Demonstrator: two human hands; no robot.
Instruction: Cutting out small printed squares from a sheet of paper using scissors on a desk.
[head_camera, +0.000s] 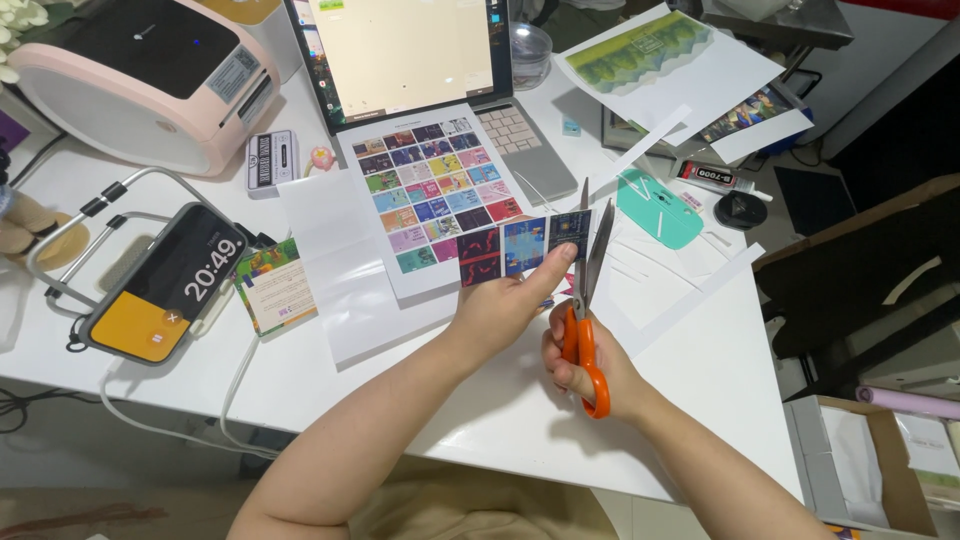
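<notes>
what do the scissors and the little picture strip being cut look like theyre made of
Scissors: bare grey metal blades with a dull sheen, and handles that look like smooth, glossy orange plastic, held in the right hand. Picture strip: thin printed paper or light card, held flat by the left hand; whether coated is unclear.

A phone with a black-and-orange screen (165, 285) leans in a wire stand at left. A laptop's pale cream screen (410, 50) fills the top centre. A pink label printer's small grey label (233, 73) sits upper left. An open brown cardboard box (880, 470) stands at lower right.
</notes>
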